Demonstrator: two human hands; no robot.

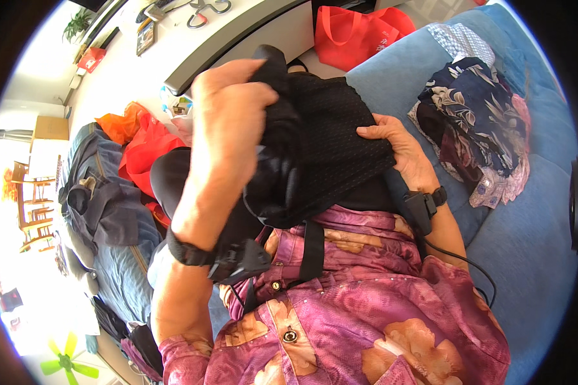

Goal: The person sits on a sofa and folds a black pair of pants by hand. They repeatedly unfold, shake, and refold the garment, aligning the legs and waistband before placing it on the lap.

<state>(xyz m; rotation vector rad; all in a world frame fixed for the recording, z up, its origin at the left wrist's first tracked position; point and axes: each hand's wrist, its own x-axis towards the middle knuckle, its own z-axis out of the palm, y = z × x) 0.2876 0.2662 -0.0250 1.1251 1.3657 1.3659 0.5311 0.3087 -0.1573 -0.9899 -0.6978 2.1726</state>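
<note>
A black garment (337, 139) with a fine dotted texture is held up over my lap. My left hand (231, 115), slightly blurred, closes on a bunched upper part of the cloth. On the opposite side, my right hand (390, 144) pinches the garment's edge, thumb on the near face and the other fingers mostly hidden behind. A smoother, shiny fold (274, 183) hangs below my left hand. Both wrists wear black straps with small devices, and a cable runs from the right one.
Folded patterned clothes (481, 120) lie piled on the blue sofa (520, 250) at right. A red tote bag (351, 38) stands beyond. Dark clothes (106, 211), a red bag (149, 144) and an orange bag (120, 122) are at left. Scissors (204, 12) rest on the white surface.
</note>
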